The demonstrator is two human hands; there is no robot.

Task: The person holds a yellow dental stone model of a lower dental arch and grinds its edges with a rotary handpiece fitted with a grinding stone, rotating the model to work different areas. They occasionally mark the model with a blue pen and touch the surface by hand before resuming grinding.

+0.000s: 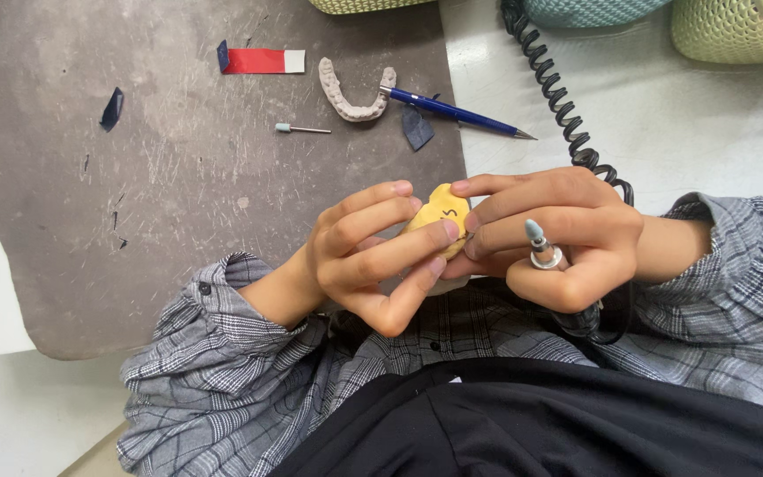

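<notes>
Hands meet over the lap, both pinching a yellow cast. Left hand closes its fingers across the cast's front; right hand grips its right edge and also holds a handpiece, burr tip up, coiled cord running far. Farther off on the grey mat lie a grey cast, blue pen, loose burr and red strip. Baskets sit at the far edge; their contents are hidden.

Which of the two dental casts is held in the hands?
The yellow plaster cast, pinched between both hands' fingertips. The grey horseshoe-shaped cast lies untouched on the dark mat, beside the blue pen.
</notes>
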